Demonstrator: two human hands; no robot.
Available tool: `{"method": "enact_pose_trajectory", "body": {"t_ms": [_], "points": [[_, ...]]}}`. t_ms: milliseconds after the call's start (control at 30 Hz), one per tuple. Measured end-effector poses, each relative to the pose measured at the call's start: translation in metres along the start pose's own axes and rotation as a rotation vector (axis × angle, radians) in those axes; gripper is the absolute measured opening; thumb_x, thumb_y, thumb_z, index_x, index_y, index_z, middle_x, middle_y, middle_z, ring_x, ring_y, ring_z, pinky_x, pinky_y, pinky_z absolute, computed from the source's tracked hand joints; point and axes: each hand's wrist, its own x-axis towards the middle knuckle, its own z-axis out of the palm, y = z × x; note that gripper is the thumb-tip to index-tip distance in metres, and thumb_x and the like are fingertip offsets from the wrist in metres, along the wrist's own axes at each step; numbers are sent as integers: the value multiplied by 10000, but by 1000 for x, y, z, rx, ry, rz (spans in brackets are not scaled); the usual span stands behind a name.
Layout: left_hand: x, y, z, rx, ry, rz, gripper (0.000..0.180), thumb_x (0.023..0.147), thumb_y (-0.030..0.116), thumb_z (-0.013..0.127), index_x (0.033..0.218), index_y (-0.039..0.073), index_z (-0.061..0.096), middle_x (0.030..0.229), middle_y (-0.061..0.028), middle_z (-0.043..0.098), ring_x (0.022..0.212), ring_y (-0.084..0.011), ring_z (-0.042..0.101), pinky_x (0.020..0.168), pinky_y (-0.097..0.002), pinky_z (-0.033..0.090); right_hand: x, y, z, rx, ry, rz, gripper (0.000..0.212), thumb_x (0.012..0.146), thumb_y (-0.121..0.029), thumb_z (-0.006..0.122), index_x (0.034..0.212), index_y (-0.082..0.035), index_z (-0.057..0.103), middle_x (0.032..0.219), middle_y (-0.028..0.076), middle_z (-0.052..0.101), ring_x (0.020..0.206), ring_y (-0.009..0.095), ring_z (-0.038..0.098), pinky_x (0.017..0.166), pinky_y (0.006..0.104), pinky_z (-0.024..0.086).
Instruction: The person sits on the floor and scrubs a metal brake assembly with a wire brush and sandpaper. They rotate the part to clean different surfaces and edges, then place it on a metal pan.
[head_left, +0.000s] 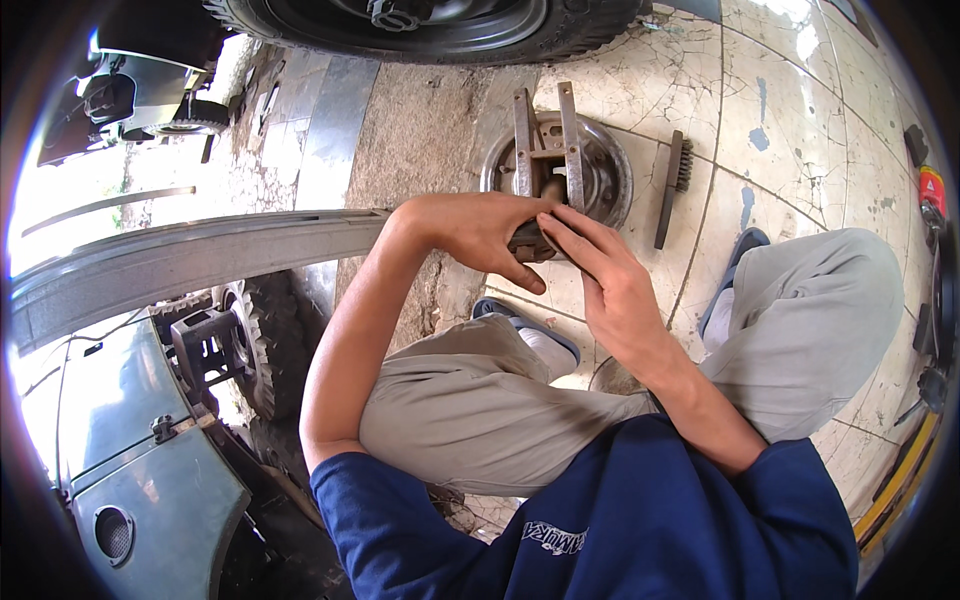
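A rusty metal bracket (572, 150) with two long flat arms and a crossbar rests over a round steel wheel rim (622, 185) on the floor in front of me. My left hand (478, 232) is curled over the bracket's near end, thumb below and fingers above a dark part of it. From the right, my right hand (612, 275) meets it, fingertips pressed together beside my left fingers. Whatever sits under those right fingertips is hidden. To the right of the rim lies a wire brush (670, 195) with a dark handle.
A large tyre (580, 35) stands beyond the rim. A long grey metal beam (200, 255) reaches in from the left, above a grey-green vehicle body (160, 500). My sandalled feet flank the work on cracked tiles (770, 110). A red object (931, 190) is at the far right.
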Motion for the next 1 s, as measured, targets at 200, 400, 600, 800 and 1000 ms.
{"method": "enact_pose_trajectory", "body": {"t_ms": [200, 400, 600, 800, 1000], "points": [[-1, 10, -2, -13, -34, -37, 913, 739, 412, 840, 1464, 75, 399, 1180, -190, 667, 1085, -314, 656, 916, -394, 519, -2, -4, -2, 46, -8, 86, 603, 819, 161, 480, 1326, -138, 609, 1345, 153, 576, 1166, 363, 600, 959, 414, 531], [-3, 7, 0, 35, -11, -48, 998, 756, 440, 827, 1523, 77, 302, 1238, -219, 637, 1106, -345, 644, 918, -411, 514, -5, 2, -1, 51, 8, 121, 608, 823, 160, 476, 1339, -138, 595, 1355, 149, 576, 1161, 369, 602, 967, 412, 532], [-3, 10, -2, -26, -40, -72, 1011, 767, 447, 819, 1529, 60, 278, 1253, -238, 622, 1125, -349, 634, 941, -413, 504, -8, -3, 0, 71, 2, 79, 610, 827, 161, 472, 1357, -123, 578, 1371, 157, 563, 1202, 370, 576, 977, 417, 520], [-4, 4, 1, 22, -36, -32, 1007, 776, 433, 818, 1531, 59, 267, 1241, -233, 626, 1121, -340, 634, 936, -404, 502, -11, 1, 4, 119, 21, 118, 603, 825, 161, 479, 1363, -98, 565, 1377, 157, 559, 1211, 369, 569, 979, 419, 513], [-1, 6, -2, -18, -48, -41, 949, 778, 397, 825, 1500, 59, 309, 1217, -219, 636, 1101, -330, 640, 915, -396, 507, -10, 6, 5, 85, 48, 99, 584, 824, 141, 511, 1359, -87, 564, 1364, 158, 568, 1212, 367, 567, 974, 413, 515]]}}
